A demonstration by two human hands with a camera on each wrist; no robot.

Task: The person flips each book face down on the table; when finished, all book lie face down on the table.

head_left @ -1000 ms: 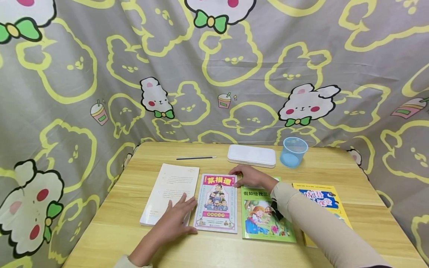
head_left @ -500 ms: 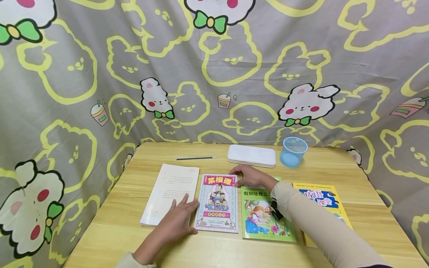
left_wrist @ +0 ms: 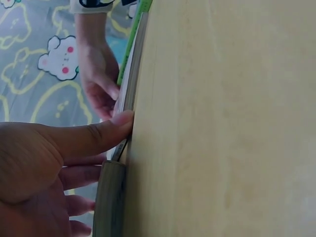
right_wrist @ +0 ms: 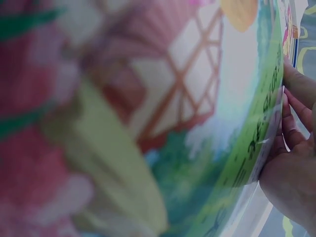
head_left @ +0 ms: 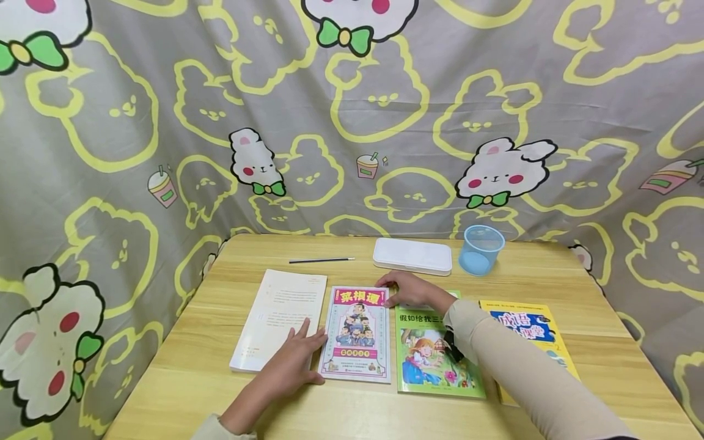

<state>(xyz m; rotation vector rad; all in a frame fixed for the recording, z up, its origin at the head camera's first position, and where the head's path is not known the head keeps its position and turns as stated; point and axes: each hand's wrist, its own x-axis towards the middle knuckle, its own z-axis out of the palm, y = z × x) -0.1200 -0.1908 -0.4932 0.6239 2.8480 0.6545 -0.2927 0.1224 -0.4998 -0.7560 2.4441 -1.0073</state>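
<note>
A book with a pink-and-lavender cover (head_left: pixel 357 342) lies flat on the table between two other books. My left hand (head_left: pixel 294 354), fingers spread, reaches over the edge of a cream book with printed text (head_left: pixel 275 305); its thumb (left_wrist: pixel 106 136) touches the lavender book's lower left corner. At that book's upper right corner, my right hand (head_left: pixel 409 288) rests bent fingers against the edge. Beneath the right wrist is a green picture book (head_left: pixel 418 366), which fills much of the right wrist view. A yellow book (head_left: pixel 555 348) is partly hidden by the right sleeve.
Behind the books lie a dark pencil (head_left: pixel 321 260) and a white pencil case (head_left: pixel 412 255). A blue translucent cup (head_left: pixel 481 250) stands to their right. The wooden table (head_left: pixel 181 366) ends at a patterned grey curtain (head_left: pixel 308 110).
Over the first half second, the lavender book shifted very slightly right and my left hand moved a little with it. The right hand stays at the upper corner.
</note>
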